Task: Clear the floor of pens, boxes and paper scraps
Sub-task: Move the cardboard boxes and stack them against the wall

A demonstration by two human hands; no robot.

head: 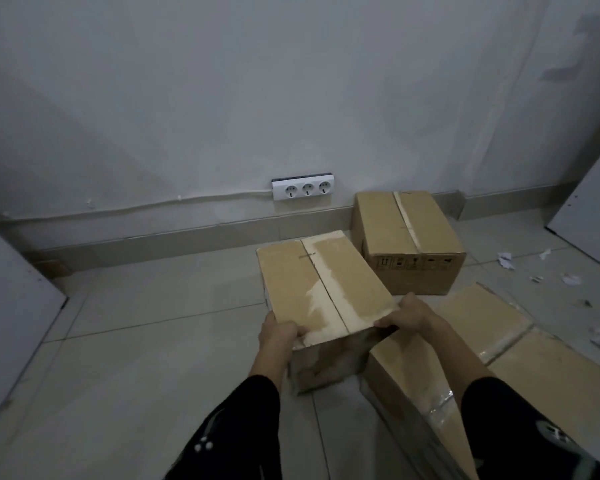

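A brown cardboard box (321,282) with torn tape on top sits in the middle of the tiled floor. My left hand (278,332) grips its near left corner and my right hand (409,315) grips its near right corner. A second box (404,237) stands behind it against the wall. A third, larger box (520,372) with clear tape lies at the lower right, partly under my right forearm. White paper scraps (506,259) lie scattered on the floor at the right. No pens are visible.
A triple wall socket (303,189) with a white cable sits low on the wall. White panels lean at the far left (11,306) and far right (596,209). Bare tiled floor (146,341) spreads to the left.
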